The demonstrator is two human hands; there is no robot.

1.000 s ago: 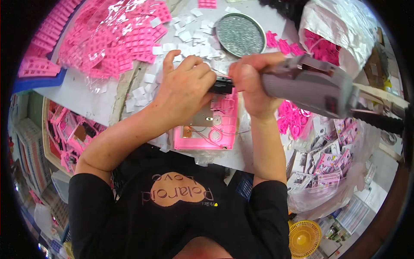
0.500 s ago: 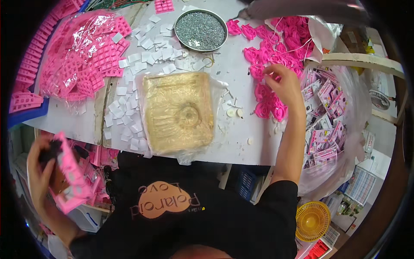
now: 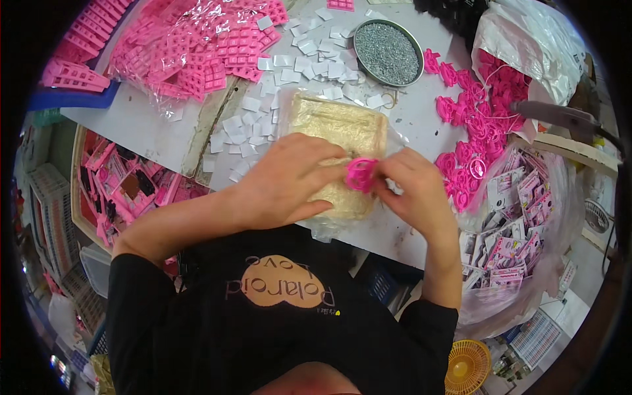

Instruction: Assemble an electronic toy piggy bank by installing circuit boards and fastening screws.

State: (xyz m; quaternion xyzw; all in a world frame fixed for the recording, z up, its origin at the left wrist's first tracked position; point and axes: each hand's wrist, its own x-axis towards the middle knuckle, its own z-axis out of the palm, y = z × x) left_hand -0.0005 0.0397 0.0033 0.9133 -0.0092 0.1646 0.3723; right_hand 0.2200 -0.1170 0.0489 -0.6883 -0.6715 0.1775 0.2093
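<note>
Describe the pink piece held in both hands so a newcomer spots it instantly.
Start at the tan rectangular pad wrapped in clear plastic in the middle of the white table. At its near right edge, the left hand and right hand meet around a small pink openwork plastic piece. It alone is lifted in fingers; similar pieces lie heaped to the right.

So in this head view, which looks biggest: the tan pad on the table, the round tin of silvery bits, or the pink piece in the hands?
Largest to smallest as they look here:
1. Tan pad, though the hands hide part of it.
2. Round tin of silvery bits.
3. Pink piece, pinched between the left hand and right hand; it sits nearer the camera, yet looks smallest.
</note>
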